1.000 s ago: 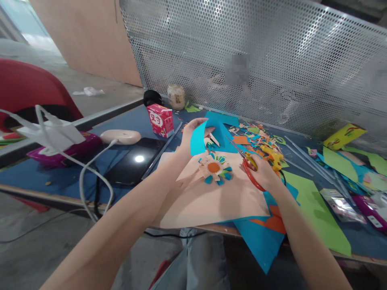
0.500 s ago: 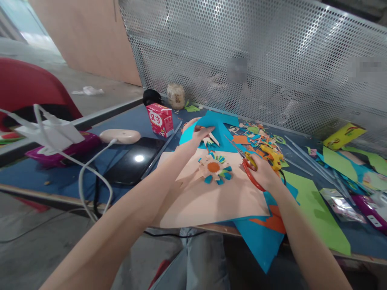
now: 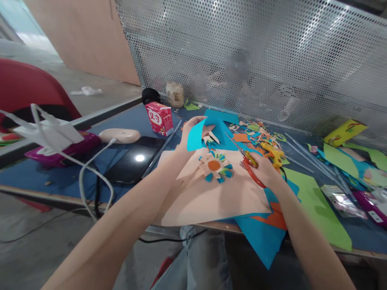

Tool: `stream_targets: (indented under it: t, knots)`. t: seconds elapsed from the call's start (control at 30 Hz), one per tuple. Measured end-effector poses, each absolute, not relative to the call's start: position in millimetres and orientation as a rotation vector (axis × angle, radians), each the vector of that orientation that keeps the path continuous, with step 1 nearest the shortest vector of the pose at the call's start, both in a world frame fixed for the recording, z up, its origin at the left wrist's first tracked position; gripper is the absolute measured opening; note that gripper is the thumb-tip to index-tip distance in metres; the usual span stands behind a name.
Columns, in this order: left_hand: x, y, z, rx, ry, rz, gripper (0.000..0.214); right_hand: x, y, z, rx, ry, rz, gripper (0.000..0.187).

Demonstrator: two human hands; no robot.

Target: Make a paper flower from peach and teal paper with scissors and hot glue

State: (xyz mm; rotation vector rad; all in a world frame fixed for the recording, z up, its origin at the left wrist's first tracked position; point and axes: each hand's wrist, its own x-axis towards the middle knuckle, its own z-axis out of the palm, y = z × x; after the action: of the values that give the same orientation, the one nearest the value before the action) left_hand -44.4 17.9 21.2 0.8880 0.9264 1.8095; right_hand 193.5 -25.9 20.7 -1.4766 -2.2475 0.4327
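A bent sheet of blue paper (image 3: 195,135) is gripped in my left hand (image 3: 193,125), its thumb and fingers on either side of it. My right hand (image 3: 265,172) holds scissors (image 3: 250,171) with red and yellow handles, the blades pointing left and away toward the blue paper without clearly touching it. Between my forearms a paper flower (image 3: 214,166) with an orange centre and peach, blue and green petals lies on a large peach sheet (image 3: 208,201). White and brown paper strips (image 3: 213,138) show just beyond the flower.
Paper scraps (image 3: 256,131) and a yellow glue gun (image 3: 273,153) lie at the back right. A green sheet (image 3: 314,205) is right of my forearm. A phone (image 3: 136,159), a pink box (image 3: 159,118) and a white cable (image 3: 83,177) are on the left. A perforated metal panel (image 3: 193,44) stands behind.
My left hand has turned and moved slightly right, so the blue sheet now bends differently and more of the hand's back shows. The right hand with the scissors is nearly in place.
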Motion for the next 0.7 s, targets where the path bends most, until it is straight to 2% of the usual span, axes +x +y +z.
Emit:
stream_targets:
  t: [0.23,0.7]
  knots:
    - [-45.6,14.7,25.9,1.029,0.937,1.752,0.040,190.2,-28.1,25.1,-1.478,-2.249,0.450,0.034]
    - [-40.3,11.4,27.1,1.062,0.965,1.728,0.035,187.1,-33.4,29.5,-1.557,-2.251,0.431,0.031]
